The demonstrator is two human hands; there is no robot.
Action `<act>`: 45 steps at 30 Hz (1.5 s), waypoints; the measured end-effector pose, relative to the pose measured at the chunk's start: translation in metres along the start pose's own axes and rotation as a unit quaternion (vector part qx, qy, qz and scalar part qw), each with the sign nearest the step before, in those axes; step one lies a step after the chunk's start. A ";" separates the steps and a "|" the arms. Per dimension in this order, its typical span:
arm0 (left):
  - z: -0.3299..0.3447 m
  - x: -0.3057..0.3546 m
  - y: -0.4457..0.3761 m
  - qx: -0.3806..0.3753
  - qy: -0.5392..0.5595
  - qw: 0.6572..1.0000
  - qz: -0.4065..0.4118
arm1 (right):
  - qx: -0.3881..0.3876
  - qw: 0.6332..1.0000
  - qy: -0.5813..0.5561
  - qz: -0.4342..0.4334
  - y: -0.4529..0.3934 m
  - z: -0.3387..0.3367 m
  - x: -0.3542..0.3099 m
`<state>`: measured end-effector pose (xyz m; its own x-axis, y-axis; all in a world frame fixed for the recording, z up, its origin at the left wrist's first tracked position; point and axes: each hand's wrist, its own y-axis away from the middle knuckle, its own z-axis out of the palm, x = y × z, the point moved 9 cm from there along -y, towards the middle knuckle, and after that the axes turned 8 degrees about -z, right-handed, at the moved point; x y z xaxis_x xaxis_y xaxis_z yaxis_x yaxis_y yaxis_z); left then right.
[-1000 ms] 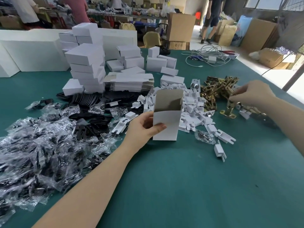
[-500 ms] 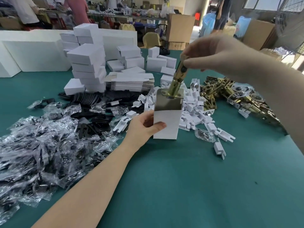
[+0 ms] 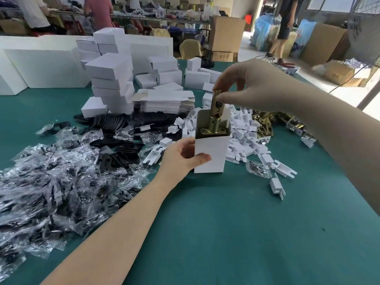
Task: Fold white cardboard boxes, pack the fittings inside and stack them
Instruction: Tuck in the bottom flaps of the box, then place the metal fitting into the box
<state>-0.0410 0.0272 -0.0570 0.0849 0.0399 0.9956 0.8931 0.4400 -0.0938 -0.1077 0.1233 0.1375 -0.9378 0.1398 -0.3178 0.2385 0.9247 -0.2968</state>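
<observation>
Fitting base plate partly behind box front wall; bagged parts blurred.

A green table covering spreads across the whole work surface. Along its far left edge stand large white foam blocks. Beyond the table, a tall brown carton sits on top of a lower carton, and a tan chair back shows just left of them. At the far right an open brown carton rests on the floor, beside flat cardboard sheets leaning upright. A tangle of white cable lies at the table's far end. 1 person in dark shorts stands near the doorway, and 2 others stand at cluttered benches in the background.
</observation>
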 end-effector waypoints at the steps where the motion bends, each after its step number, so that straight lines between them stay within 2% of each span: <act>1: -0.001 0.000 0.000 0.005 -0.003 1.000 0.000 | 0.004 1.000 0.003 0.001 0.000 0.000 0.000; 7: -0.004 -0.003 -0.001 0.029 -0.028 0.999 -0.004 | -0.040 0.997 0.069 0.023 0.001 0.020 0.001; 12: -0.002 -0.002 -0.001 0.024 -0.029 0.999 -0.002 | -0.083 0.976 0.191 0.065 0.010 0.050 0.008; 16: -0.001 -0.003 -0.001 0.023 -0.029 0.999 -0.004 | -0.110 0.976 0.168 0.081 0.011 0.059 0.011; 18: -0.001 -0.001 0.000 0.023 -0.025 0.999 -0.001 | -0.115 0.982 0.121 0.082 0.012 0.055 0.010; 19: -0.001 -0.001 0.000 0.021 -0.024 0.999 0.001 | -0.091 0.988 0.085 0.091 0.012 0.048 0.012; 21: 0.001 0.000 0.000 0.018 -0.024 1.000 0.003 | 0.015 0.993 0.047 0.109 0.017 0.025 0.026; 23: 0.002 0.000 0.000 0.013 -0.026 1.000 0.001 | 0.098 0.978 0.107 0.150 0.032 0.009 0.053; 24: 0.003 0.000 0.000 0.009 -0.026 1.000 -0.001 | 0.095 0.967 0.148 0.185 0.042 0.009 0.073; 26: 0.003 -0.001 0.000 0.007 -0.026 1.000 -0.004 | 0.006 0.945 0.182 0.272 0.066 0.031 0.118; 28: 0.002 -0.002 0.000 0.010 -0.027 1.000 -0.006 | -0.094 0.921 0.164 0.340 0.094 0.063 0.150; 30: 0.003 -0.002 -0.001 0.012 -0.027 1.000 -0.005 | -0.113 0.915 0.139 0.363 0.112 0.081 0.165; 35: 0.003 0.000 0.001 0.009 -0.023 1.000 -0.003 | -0.013 0.916 0.095 0.391 0.128 0.087 0.181; 39: 0.004 0.000 0.001 0.005 -0.025 1.000 -0.003 | -0.030 0.911 0.068 0.406 0.126 0.087 0.186; 42: 0.004 0.000 0.001 0.004 -0.025 1.000 -0.004 | -0.002 0.924 0.046 0.380 0.119 0.071 0.181; 45: 0.004 -0.001 0.001 0.003 -0.028 1.000 -0.006 | 0.105 0.943 -0.019 0.314 0.108 0.042 0.155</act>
<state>-0.0422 0.0309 -0.0578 0.0502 0.0842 0.9952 0.8914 0.4456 -0.0827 -0.2166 0.2295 0.0188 -0.5860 0.6207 -0.5210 0.7926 0.5727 -0.2093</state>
